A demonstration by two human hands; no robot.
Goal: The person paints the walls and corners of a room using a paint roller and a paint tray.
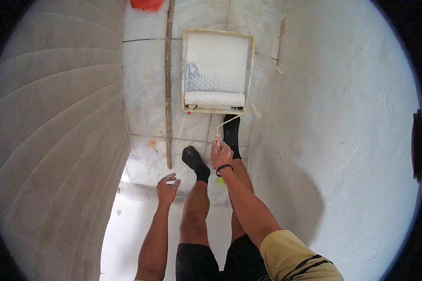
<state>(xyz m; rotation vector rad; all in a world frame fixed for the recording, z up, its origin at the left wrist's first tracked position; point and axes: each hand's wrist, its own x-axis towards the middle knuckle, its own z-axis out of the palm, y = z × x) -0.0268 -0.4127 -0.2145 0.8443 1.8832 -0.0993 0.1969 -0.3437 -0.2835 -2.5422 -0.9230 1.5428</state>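
Observation:
My right hand [222, 155] is closed round the handle of a paint roller [214, 99]. The roller's white, paint-covered sleeve lies across the near end of a paint tray [184, 61]. White paint fills the tray's far part, and a ridged slope with thinner, bluish-white paint shows just beyond the roller. My left hand [168, 188] hovers lower left, holding nothing, its fingers apart and slightly curled. Whitish smears mark its fingertips. The near end of a long wooden stick [169, 89] lies on the floor just beyond it.
A beige padded surface with curved seams [61, 117] rises on the left. A pale wall [351, 117] stands close on the right. My feet in black socks [195, 163] are on the tiled floor [145, 112] near the tray. A red item [146, 4] lies at the far left.

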